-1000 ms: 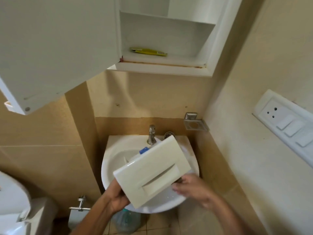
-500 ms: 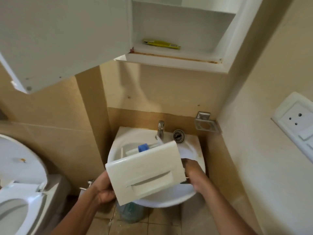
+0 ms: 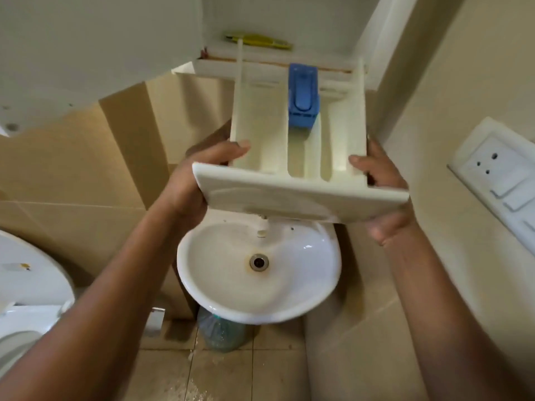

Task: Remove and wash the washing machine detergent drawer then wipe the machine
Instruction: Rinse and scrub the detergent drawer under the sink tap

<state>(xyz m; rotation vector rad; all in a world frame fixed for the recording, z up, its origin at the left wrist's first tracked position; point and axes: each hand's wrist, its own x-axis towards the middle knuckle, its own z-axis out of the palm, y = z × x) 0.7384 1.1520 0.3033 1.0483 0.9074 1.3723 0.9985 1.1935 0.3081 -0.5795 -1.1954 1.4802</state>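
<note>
2 hands hold the detergent drawer (image 3: 260, 131) in the air, above the white sink (image 3: 220, 302) and well apart from it. The left hand (image 3: 197, 183) grips the left side of the drawer: the thumb lies over the left wall and the other fingers are hidden under it. The right hand (image 3: 386, 195) grips the right side, with the thumb on the edge of the right compartment and the fingers curled behind the front panel. The drawer has its open side up. Its front panel is near and tilted, and its back end points far, toward the open wall cabinet (image 3: 220, 66). 3 compartments show, and a blue insert (image 3: 302, 96) sits in the far part of the middle one. The drain (image 3: 259, 262) is in the middle of the sink. A bottle (image 3: 223, 334) stands on the tiled floor under the sink. A toilet (image 3: 29, 285) is at the near left, and a white switch panel (image 3: 498, 175) is on the right wall. A yellow thing (image 3: 260, 41) lies on the cabinet shelf.
</note>
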